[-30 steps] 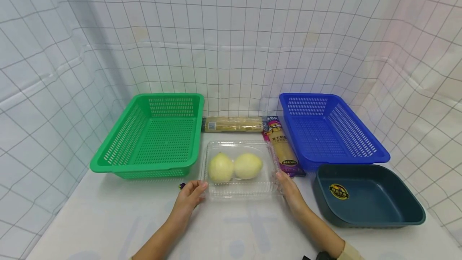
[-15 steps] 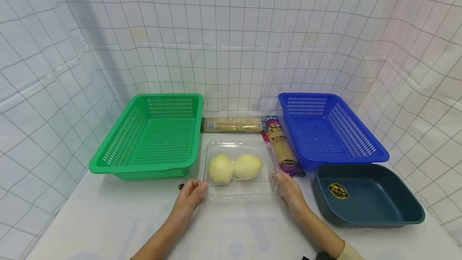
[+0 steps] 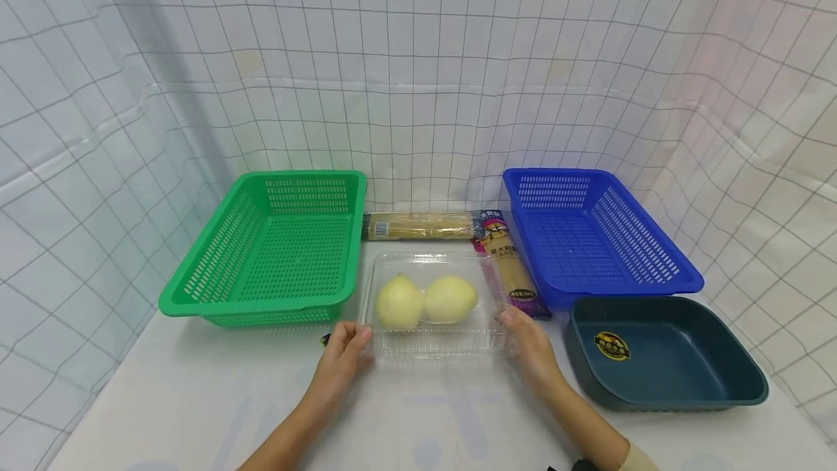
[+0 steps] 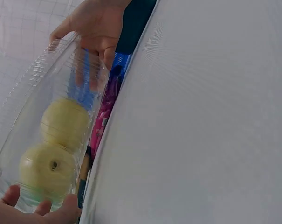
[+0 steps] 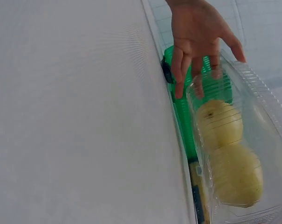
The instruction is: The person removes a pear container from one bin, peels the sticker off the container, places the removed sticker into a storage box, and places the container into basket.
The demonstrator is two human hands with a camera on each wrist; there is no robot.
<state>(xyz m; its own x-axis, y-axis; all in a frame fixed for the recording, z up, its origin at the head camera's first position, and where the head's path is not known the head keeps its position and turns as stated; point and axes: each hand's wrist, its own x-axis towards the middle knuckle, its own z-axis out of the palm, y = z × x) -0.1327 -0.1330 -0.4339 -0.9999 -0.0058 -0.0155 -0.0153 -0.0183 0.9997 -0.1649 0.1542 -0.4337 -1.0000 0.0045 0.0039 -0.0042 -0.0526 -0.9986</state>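
Two pale yellow pears (image 3: pixel 450 299) lie side by side inside a clear plastic clamshell box (image 3: pixel 431 344) with its lid down. My left hand (image 3: pixel 343 355) grips the box's near left corner, thumb on the rim and fingers underneath. At the near right corner my right hand (image 3: pixel 531 347) holds it the same way. In the left wrist view, the right hand (image 4: pixel 96 32) has its fingers spread below the box, seen through the plastic. The right wrist view has the left hand (image 5: pixel 196 42) at the opposite end, and the box (image 5: pixel 266 121) is raised off the white tabletop.
A green basket (image 3: pixel 261 309) stands left, a blue basket (image 3: pixel 615 288) right, and a dark teal basin (image 3: pixel 680 355) in front of the blue one. Two packs of spaghetti, one lying crosswise (image 3: pixel 421 226) and one purple (image 3: pixel 513 260), lie behind the box. A small dark object (image 3: pixel 324 339) shows beside the left hand.
The box tilts and rises slightly in both hands over the last half second. The hands keep their grip, and the baskets and packs stay put.
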